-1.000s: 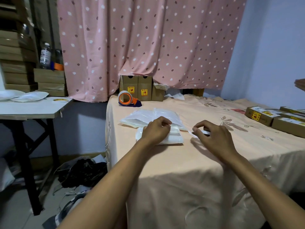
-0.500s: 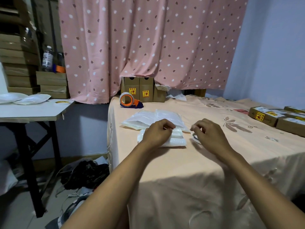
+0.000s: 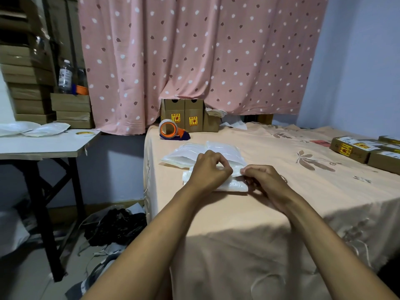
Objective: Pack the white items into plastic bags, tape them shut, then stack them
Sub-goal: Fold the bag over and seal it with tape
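Observation:
A white item in a plastic bag [image 3: 234, 184] lies on the peach bedsheet [image 3: 249, 213] near its left side. My left hand [image 3: 208, 169] rests on top of the bag and pinches its upper flap. My right hand [image 3: 263, 179] meets it at the bag's right end, fingers pinched on the flap edge, possibly with a clear tape strip that I cannot make out. Behind them lies a pile of flat plastic bags [image 3: 190, 153]. An orange tape dispenser [image 3: 171, 131] stands further back.
Brown cartons with yellow labels [image 3: 184, 118] stand under the pink curtain. More labelled boxes [image 3: 359, 148] lie at the right edge. A white side table [image 3: 43, 144] on the left carries packed bags and a tape roll. Dark clutter [image 3: 116, 226] lies on the floor.
My right hand has moved left from the bare sheet to the bag's right end and now touches the flap beside my left hand. My left hand stayed on the bag.

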